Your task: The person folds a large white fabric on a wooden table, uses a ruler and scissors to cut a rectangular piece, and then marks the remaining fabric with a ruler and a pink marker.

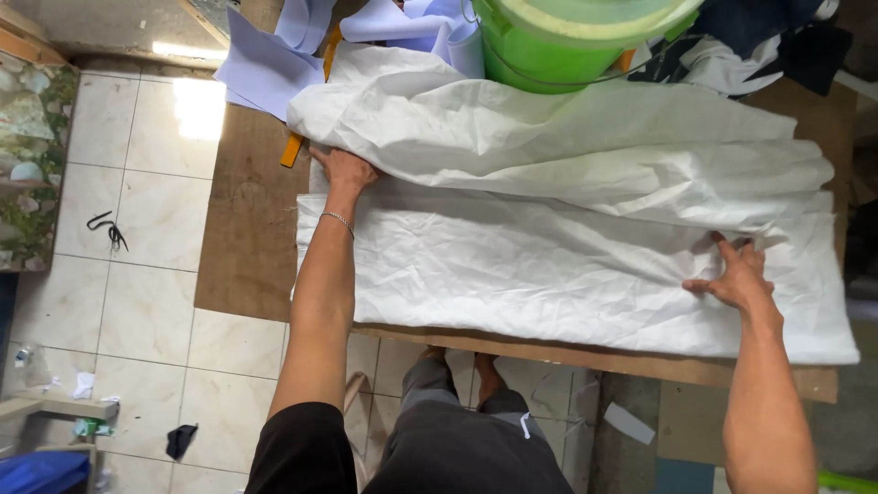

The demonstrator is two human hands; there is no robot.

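On the brown wooden table [247, 247], both hands press a crumpled white fabric sheet [549, 256] flat: left hand [346, 169] and right hand [736, 274], fingers spread apart, gripping nothing.

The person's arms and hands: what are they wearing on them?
Both forearms are bare. The left hand has a thin silver chain bracelet at the wrist, and a short black sleeve covers that upper arm. The right hand shows no ring, watch or glove.

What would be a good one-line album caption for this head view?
Left hand and right hand press flat on crumpled white cloth over a brown wooden table.
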